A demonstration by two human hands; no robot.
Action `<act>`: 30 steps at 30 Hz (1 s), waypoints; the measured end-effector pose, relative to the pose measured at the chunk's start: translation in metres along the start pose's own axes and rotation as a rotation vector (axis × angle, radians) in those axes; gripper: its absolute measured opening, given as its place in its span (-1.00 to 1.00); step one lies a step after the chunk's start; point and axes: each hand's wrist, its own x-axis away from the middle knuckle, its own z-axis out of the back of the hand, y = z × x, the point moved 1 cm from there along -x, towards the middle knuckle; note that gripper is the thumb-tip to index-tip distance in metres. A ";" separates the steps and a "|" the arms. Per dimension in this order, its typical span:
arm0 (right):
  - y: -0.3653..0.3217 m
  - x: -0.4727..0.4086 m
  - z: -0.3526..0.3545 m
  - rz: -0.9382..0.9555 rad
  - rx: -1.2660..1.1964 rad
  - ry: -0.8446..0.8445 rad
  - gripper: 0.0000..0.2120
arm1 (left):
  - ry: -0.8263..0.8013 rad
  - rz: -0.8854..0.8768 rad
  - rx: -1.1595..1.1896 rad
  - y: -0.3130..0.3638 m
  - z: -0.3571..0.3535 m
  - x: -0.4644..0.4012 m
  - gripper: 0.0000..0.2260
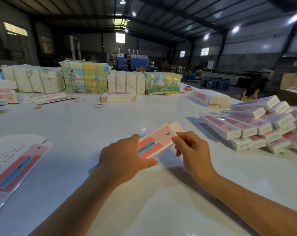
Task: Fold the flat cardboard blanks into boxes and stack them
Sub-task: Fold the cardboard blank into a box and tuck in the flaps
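box (155, 143) at frame centre gripped by left hand (125, 160) for steadiness | long edge pinched by right hand (192, 150), likely squaring | far flap left open | stack (256, 126) kept right, within reach

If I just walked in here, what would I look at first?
Probably the two hands in the middle: the left hand and right hand both hold a pink box with a blue toothbrush picture just over the white table. Next, the big heap of finished boxes piled on the right. Flat blanks lie at the left edge.
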 end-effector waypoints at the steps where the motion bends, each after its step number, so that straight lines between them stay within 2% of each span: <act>1: 0.000 0.000 0.001 -0.011 -0.005 -0.005 -0.81 | -0.005 -0.005 0.008 0.000 0.000 0.000 -0.54; 3: 0.001 -0.002 0.002 -0.035 -0.011 -0.034 -0.86 | -0.007 -0.015 0.004 0.000 0.001 0.001 -0.54; 7: 0.004 -0.007 -0.001 -0.108 0.038 -0.118 -0.59 | 0.007 -0.026 -0.060 0.001 0.000 0.002 -0.48; 9: 0.005 -0.006 -0.002 -0.126 0.083 -0.145 -0.66 | 0.006 -0.027 -0.075 0.000 -0.001 0.002 -0.45; 12: 0.003 -0.005 -0.002 -0.079 0.008 -0.080 -0.88 | -0.003 -0.027 -0.052 0.000 -0.002 0.002 -0.46; 15: 0.002 -0.004 -0.002 -0.055 -0.026 -0.086 -0.78 | -0.003 -0.031 -0.059 0.002 -0.003 0.002 -0.46; 19: 0.000 -0.008 -0.002 -0.081 -0.040 -0.107 -0.78 | -0.019 -0.014 -0.052 0.004 -0.005 0.003 -0.45; 22: 0.001 -0.014 0.002 0.030 0.181 0.007 -0.88 | -0.026 0.021 -0.011 0.005 -0.005 0.003 -0.46; 24: 0.007 -0.018 0.003 0.013 0.240 0.073 -0.53 | -0.022 0.035 0.027 0.007 -0.003 0.003 -0.46; 25: 0.011 -0.020 0.005 -0.118 0.093 0.048 -0.39 | -0.025 0.033 0.041 0.009 -0.003 0.004 -0.47; 26: 0.011 -0.021 0.004 -0.284 -0.155 -0.004 -0.37 | -0.031 0.022 0.050 0.010 -0.003 0.005 -0.49; 28: 0.012 -0.022 0.004 -0.523 -0.615 -0.215 -0.61 | -0.048 -0.006 0.062 0.013 -0.005 0.006 -0.52; 30: 0.015 -0.026 0.006 -0.525 -0.712 -0.245 -0.78 | -0.062 -0.026 0.078 0.015 -0.005 0.006 -0.51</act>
